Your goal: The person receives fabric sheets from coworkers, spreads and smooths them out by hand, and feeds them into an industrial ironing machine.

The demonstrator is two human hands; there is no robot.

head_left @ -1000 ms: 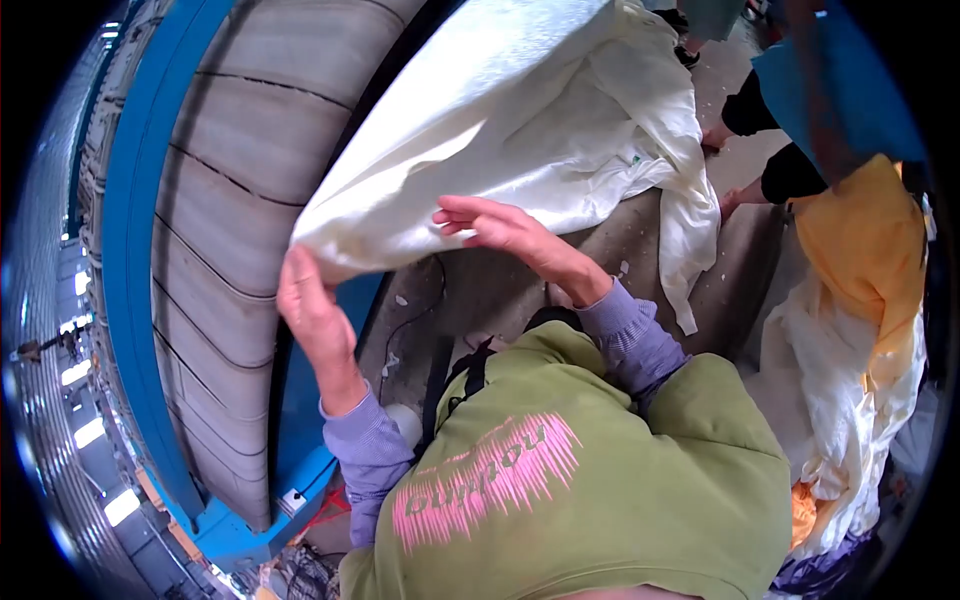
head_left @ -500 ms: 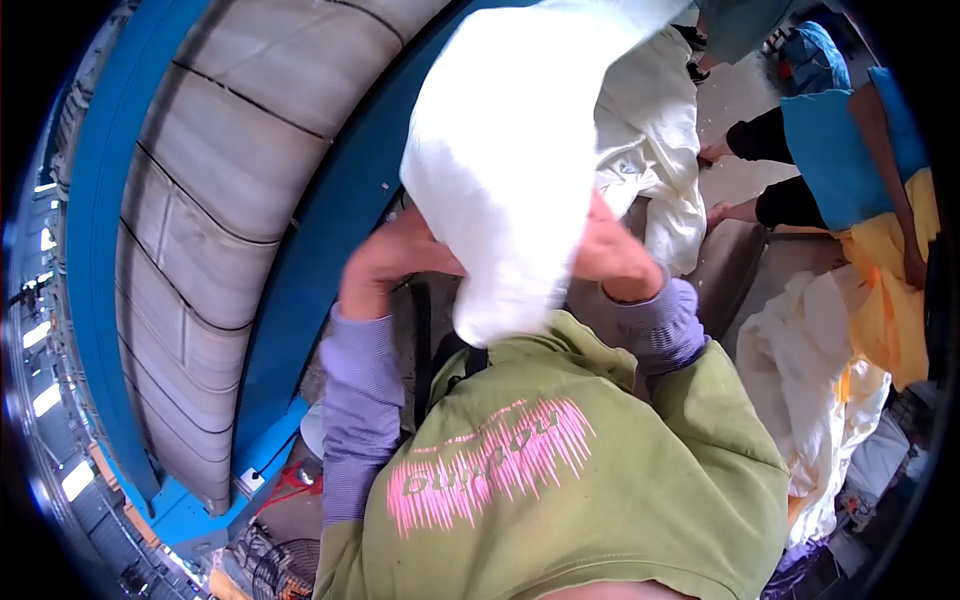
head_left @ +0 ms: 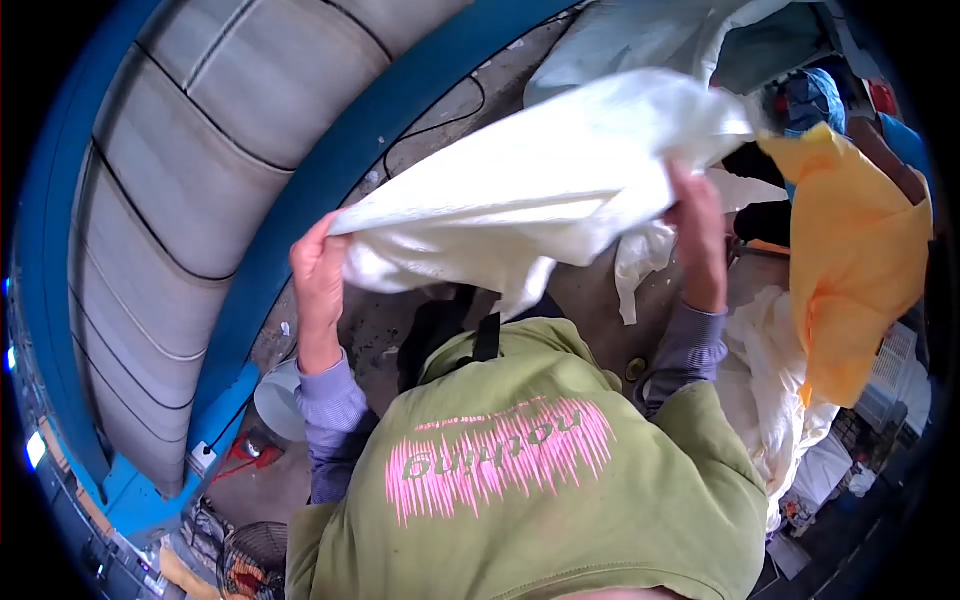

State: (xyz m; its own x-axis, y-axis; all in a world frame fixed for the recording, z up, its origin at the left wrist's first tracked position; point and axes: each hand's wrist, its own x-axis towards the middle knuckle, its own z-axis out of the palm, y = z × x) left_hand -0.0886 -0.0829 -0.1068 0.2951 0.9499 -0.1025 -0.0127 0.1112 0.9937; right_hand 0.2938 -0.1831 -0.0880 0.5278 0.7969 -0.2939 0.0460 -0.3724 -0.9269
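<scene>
A white cloth [head_left: 510, 185] is stretched between my two hands in front of my chest, its right part blurred by motion. My left hand [head_left: 318, 275] is closed on the cloth's left corner, thumb and fingers pinching the edge. My right hand [head_left: 697, 225] grips the cloth's right side, with its fingertips partly hidden by the fabric. A loose flap of the cloth hangs down near the middle, above my lap.
A large machine with a blue frame [head_left: 335, 150] and grey padded panels [head_left: 180, 220] curves along the left. At right, a person's arm [head_left: 885, 160] is by a raised yellow cloth [head_left: 855, 260]. More white cloth [head_left: 775, 370] lies below it. A white bucket [head_left: 280, 400] stands at lower left.
My hands have moved apart, spreading the white cloth from a hanging bundle into a wide sheet. At right, the yellow cloth has been lifted and spread.
</scene>
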